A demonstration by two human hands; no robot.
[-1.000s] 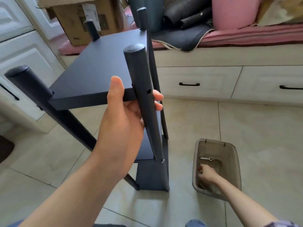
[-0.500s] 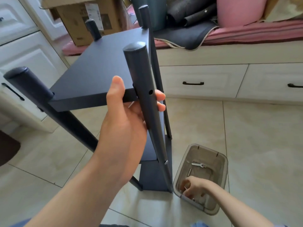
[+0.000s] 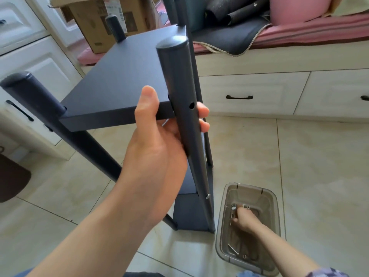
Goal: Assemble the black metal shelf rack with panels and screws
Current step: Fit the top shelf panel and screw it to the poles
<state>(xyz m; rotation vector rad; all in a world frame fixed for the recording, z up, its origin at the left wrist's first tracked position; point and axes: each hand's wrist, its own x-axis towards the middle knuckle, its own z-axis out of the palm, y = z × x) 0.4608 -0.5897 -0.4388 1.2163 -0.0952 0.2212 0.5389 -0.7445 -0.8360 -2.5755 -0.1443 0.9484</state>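
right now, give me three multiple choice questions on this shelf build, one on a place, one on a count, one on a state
1. Where is the right hand?
A. inside the clear plastic bin on the floor
B. on the cardboard box
C. on a drawer handle

2. How many post tops stand above the top shelf panel?
A. two
B. four
C. six

3. What state is the screw hole in the nearest post, level with that panel?
A. filled by a screw
B. empty
C. taped over

Answers: 1 A, its fingers reach among the hardware in the bin. 2 B, one post rises at each corner. 3 B, the hole shows dark and open beside the left hand gripping the post.
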